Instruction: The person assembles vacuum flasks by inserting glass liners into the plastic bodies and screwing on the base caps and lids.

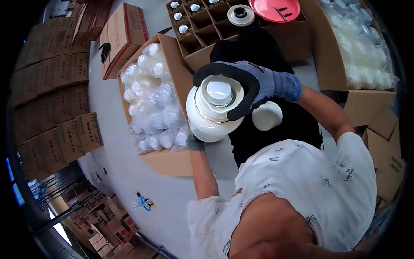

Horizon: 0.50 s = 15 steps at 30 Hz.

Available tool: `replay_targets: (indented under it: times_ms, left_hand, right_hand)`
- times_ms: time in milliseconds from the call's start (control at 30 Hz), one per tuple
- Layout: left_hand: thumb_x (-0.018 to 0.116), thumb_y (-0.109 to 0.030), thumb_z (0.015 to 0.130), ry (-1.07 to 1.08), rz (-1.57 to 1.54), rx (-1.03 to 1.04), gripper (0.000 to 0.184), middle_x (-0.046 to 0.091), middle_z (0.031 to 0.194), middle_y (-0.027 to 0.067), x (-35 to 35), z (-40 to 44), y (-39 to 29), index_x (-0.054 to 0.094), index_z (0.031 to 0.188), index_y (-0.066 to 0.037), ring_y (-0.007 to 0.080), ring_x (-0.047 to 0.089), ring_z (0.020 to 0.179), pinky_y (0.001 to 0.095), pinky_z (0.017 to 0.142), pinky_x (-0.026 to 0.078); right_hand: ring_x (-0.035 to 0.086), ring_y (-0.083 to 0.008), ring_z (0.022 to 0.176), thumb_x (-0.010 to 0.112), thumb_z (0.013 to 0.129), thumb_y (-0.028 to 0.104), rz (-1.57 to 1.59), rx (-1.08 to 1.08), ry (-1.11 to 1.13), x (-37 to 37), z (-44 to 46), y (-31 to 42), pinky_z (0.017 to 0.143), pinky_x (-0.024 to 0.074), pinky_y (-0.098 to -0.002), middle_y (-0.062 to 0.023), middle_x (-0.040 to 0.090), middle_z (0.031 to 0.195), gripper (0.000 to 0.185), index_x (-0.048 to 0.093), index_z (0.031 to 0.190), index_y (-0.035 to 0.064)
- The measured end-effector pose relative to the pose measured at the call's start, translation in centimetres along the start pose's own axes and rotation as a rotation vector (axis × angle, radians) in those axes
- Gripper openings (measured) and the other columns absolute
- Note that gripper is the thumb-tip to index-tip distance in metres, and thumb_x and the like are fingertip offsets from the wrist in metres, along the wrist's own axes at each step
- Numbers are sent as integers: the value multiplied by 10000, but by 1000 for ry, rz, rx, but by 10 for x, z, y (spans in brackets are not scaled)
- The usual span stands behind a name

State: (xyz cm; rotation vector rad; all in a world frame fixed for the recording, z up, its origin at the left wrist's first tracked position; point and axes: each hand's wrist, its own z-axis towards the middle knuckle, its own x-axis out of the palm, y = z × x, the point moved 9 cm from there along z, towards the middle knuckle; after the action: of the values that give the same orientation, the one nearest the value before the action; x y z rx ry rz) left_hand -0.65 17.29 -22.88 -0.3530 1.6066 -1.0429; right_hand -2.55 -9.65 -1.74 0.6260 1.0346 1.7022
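Note:
A glossy cream vacuum flask (211, 123) with a white stopper (219, 92) in its mouth is held up in front of me, its top towards me. My right hand (250, 84), in a grey and black glove, curls its fingers round the flask's upper rim. From below left, my gloved left hand (196, 141) supports the flask's lower side; its fingers are mostly hidden behind the body. On my dark trousers, close to the right wrist, rests a white cup-shaped cap (267, 115).
A divided carton (241, 41) ahead holds several white-topped items, a round cream part (240, 15) and a red dish (275, 9). Open cartons of plastic-wrapped white pieces stand left (151, 99) and right (362, 52). Stacked boxes (51, 99) line the far left.

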Motion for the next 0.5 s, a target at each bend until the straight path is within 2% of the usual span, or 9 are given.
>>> replay_targets:
  times_ms: [67,233,367,467,500]
  left_hand:
    - [747,-180,744,-3,-1,-4,643,501,1263,124,8,1,4,430,1295,-83,263,492,1157,377,979,402]
    - [734,-204,748,27,1,-23,591,518,1215,124,40,-30,4,454,1254,-82,264,508,1111,378,949,413]
    - [723,-223,751,30,-3,-29,551,532,1177,123,45,-37,2,473,1221,-82,265,520,1074,379,926,422]
    - [715,-237,753,10,-6,-16,522,542,1148,123,40,-24,6,487,1197,-82,266,529,1046,379,908,429]
    - [712,-242,754,3,-10,-13,513,546,1139,123,37,-19,4,492,1189,-81,266,532,1037,380,902,431]
  right_hand:
    - [581,-221,1069,834,627,261,-47,-14,-65,-7,3,3,922,459,-343,-105,585,1157,763,485,1264,27]
    - [584,-220,1022,828,642,256,-99,104,-307,-21,7,-10,903,462,-345,-113,585,1107,731,494,1245,10]
    - [587,-236,1033,846,617,272,-102,-5,-316,0,11,-5,927,455,-347,-128,585,1137,778,489,1251,-4]
    - [584,-267,1066,872,605,341,-99,-96,-268,17,8,-5,945,458,-362,-129,578,1173,792,498,1229,28]
    - [518,-312,1163,862,615,368,-25,4,-230,25,5,-19,1003,409,-401,-161,519,1260,838,469,1269,19]
